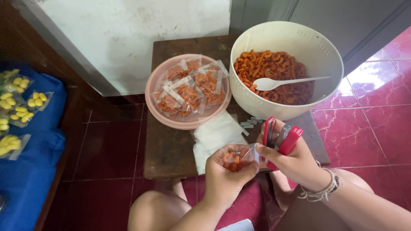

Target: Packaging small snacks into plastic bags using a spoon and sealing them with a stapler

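The stapler (280, 139) in the right hand (295, 164) is bright red with a grey metal middle. The small plastic bag (236, 157) in the left hand (224, 177) is clear, showing orange-red curled snacks inside. Just beyond the left hand lies a white stack of empty bags (214, 137). Farther off, the round plastic basin (188, 122) is pale pink, its filled bags orange. Beyond the right hand, the perforated bowl (317, 51) is cream, its spoon (287, 81) white. The low table (169, 149) is dark brown, the floor tiles (364, 132) marbled crimson with white veins.
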